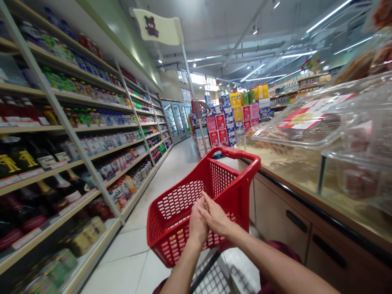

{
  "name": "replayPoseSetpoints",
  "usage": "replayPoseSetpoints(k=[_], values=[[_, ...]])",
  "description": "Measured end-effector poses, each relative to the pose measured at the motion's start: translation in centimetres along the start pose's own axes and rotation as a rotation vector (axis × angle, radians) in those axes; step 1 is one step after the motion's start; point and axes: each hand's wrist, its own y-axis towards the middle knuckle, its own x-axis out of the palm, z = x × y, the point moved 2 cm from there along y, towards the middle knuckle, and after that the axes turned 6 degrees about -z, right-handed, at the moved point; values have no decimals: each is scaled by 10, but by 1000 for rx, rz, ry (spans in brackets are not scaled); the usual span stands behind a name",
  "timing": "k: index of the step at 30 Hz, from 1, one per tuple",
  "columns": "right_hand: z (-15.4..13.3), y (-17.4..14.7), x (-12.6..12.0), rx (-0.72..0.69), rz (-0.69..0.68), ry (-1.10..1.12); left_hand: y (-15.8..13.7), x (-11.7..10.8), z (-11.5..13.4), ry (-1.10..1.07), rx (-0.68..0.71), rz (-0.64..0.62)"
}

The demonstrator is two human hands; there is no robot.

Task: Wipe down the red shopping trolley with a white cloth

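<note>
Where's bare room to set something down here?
Tiled floor lies bare between the left shelves and the red cart. Those shelves are crowded; so is the right counter, with clear packages. The left hand and right hand partly hide the cart's basket.

A red plastic shopping cart with a deep, open-topped basket (235,194) stands upright on the pale tiled floor (142,253), just beside the wood-fronted worktop (272,200) to its right. The basket's mouth faces up, and its corners are rounded. Rows of oblong holes pierce its walls; a panel inside the far end has smaller, closely set holes. The smooth rim climbs toward that end, where a red handle (234,152) crosses the top. Yellow-and-red patches show through the near wall, too small to identify. A dark bar (206,269) slants beneath the basket.
</note>
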Motion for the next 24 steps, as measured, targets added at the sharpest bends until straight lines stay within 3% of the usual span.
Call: replayPoseSetpoints(k=[4, 8, 10, 14, 16, 18, 22, 24], values=[[29, 5, -22, 22, -9, -346, -14, -11, -36, 79, 83, -46], [38, 2, -20, -9, -47, -488, -38, -31, -68, 190, -11, -42], [35, -1, -15, 7, -20, -500, -36, -28, -60, 226, -18, -30], [33, -7, -11, -18, 0, -503, -10, -7, -20, 253, 134, -79], [37, -9, -14, -55, -18, -507, -9, -7, -20, 286, 176, -100], [41, -11, -17, -61, -20, -509, -30, -20, -45, 325, 180, -105], [41, -14, -17, -24, 1, -499, -99, -63, -124, 416, 21, -46], [37, -15, -14, -7, 9, -494, -113, -71, -139, 438, -80, 9]])
